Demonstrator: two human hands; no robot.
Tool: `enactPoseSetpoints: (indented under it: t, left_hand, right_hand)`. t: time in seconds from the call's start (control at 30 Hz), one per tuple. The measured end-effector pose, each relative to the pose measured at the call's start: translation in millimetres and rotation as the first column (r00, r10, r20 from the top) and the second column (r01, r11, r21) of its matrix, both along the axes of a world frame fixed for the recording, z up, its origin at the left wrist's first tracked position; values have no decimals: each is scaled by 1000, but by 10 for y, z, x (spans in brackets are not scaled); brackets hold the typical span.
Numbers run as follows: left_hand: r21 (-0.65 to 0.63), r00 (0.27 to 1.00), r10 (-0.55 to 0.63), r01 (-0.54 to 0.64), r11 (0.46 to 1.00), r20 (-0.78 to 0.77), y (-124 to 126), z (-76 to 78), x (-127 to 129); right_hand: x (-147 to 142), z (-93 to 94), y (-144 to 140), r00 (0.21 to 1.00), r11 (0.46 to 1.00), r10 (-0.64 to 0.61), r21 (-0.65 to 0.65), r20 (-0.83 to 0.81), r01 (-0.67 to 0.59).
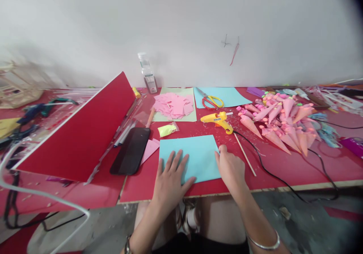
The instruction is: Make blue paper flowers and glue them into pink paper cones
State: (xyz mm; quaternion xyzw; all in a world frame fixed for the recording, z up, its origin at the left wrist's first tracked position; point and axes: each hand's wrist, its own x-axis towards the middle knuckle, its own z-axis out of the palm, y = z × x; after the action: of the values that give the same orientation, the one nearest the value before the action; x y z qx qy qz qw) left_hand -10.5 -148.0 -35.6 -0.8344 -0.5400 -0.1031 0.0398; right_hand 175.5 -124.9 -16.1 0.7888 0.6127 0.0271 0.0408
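- A long bench (283,167) covered in red sheeting runs across the view, backed by a plain white board wall (181,30).
- My left hand (170,174) lies flat, fingers spread, palm down on a light blue sheet of paper (195,151) near the front edge of the bench.
- My right hand (231,167) rests at the sheet's right edge, fingers curled in and pinching that edge.
- The blue sheet lies flat, directly in front of me, between a phone and a thin wooden stick.
- The black phone (131,150) lies face up just left of the sheet, with a pink paper scrap (150,148) between them.
- The wooden stick (245,155) lies slanted just right of my right hand.
- A yellow glue gun (217,120) sits just behind the sheet; its black cord (272,172) trails right and off the front edge.
- Behind it, red-and-yellow scissors (211,100) lie on a second blue sheet (232,95).
- A pile of pink paper pieces (172,105) sits on a pale green sheet (181,93).
- A small bag of yellow-green material (167,130) lies near the phone.
- A heap of pink paper cones (278,123) fills the right side.
- A large red board (82,133) leans tilted on the left.
- A clear plastic bottle (147,74) stands against the wall.
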Motion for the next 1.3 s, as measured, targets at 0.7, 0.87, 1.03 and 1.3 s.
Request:
enactPoseSetpoints:
  t: [0.7,0.87,1.03,1.3]
  left_hand:
    - [71,997,55,-50,996,-58,-159,43,-559]
    - [68,994,95,-92,993,-48,-181,37,-446]
    - [63,999,17,-14,998,-45,-186,79,-193]
    - [5,998,-46,46,999,-39,-173,124,134]
  right_hand:
    - [8,-60,-20,999,998,9,57,-32,-7]
    - [1,-61,-30,999,996,24,81,-31,-22]
    - [4,-73,-36,999,995,21,95,-31,-18]
    - [18,-111,-26,999,992,27,120,-22,-25]
